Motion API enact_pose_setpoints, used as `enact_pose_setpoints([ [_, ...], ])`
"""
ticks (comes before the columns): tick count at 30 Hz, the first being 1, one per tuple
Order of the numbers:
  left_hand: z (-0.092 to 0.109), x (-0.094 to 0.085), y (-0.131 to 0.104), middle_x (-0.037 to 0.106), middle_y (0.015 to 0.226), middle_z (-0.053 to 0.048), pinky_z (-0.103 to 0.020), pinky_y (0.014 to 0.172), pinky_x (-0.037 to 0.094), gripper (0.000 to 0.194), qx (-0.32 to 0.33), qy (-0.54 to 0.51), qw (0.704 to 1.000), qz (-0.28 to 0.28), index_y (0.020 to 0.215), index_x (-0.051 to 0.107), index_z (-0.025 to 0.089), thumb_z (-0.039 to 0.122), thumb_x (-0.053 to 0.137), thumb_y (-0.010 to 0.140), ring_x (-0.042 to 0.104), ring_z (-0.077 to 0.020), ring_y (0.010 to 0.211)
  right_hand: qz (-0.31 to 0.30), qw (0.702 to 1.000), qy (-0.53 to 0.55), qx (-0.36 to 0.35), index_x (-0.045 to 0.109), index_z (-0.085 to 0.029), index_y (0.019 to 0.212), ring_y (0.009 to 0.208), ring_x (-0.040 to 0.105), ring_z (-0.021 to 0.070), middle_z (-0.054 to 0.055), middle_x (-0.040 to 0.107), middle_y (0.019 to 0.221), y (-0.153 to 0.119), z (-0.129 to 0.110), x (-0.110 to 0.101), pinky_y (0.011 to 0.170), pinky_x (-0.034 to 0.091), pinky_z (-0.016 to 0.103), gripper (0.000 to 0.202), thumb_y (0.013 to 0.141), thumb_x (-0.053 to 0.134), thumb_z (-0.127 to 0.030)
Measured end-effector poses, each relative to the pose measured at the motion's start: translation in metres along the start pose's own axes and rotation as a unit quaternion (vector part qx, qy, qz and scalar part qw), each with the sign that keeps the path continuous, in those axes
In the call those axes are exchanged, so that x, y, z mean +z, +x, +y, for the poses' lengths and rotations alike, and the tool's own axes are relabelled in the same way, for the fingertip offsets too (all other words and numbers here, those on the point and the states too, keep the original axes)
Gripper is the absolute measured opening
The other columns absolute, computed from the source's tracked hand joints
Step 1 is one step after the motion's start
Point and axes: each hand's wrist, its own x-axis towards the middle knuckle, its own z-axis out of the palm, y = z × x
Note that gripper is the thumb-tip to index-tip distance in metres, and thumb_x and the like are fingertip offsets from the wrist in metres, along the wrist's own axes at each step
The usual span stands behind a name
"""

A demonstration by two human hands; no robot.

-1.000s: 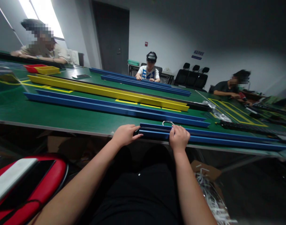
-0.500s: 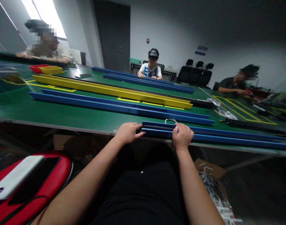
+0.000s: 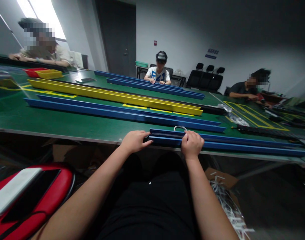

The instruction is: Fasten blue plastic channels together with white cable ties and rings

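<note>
A long blue channel [image 3: 242, 147] lies along the near edge of the green table, running off to the right. At its left end is my left hand [image 3: 134, 141], with thumb and fingers closed about the end of the two walls. Farther right along the same channel, my right hand [image 3: 192, 144] is curled over it in a fist. A thin white strip [image 3: 180, 127] loops up beside the right fingers, which seem closed on its end; the exact grip is hidden. A dark inner part shows between the channel walls.
Beyond lie another blue channel [image 3: 117, 112], a yellow channel [image 3: 112, 96] and more blue ones [image 3: 155, 87]. Red and yellow trays [image 3: 48, 73] stand at left. Several people sit around the table. A red stool [image 3: 59, 186] carries a white box; a carton of white strips [image 3: 227, 203] stands below right.
The whole view has shifted slightly left. Both hands keep the same places on the blue channel, and the white loop looks much the same.
</note>
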Motion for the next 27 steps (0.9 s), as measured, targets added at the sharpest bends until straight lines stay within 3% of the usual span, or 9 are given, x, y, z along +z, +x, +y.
enact_pose_setpoints([
  [27,-0.0025,-0.0003,0.0029,0.069,0.112,-0.005,-0.031,0.079,0.046,0.052,0.001,-0.026,1.000,-0.012,0.121,0.061,0.026,0.061,0.041,0.089,0.065,-0.0218,0.095,-0.002,1.000,-0.003,0.005,0.068,-0.021,0.106,0.109,0.053,0.0238,0.007,0.068,0.110,-0.0006,-0.0018,-0.0010,0.093,0.030,0.039,0.032,0.091,0.040,-0.028],
])
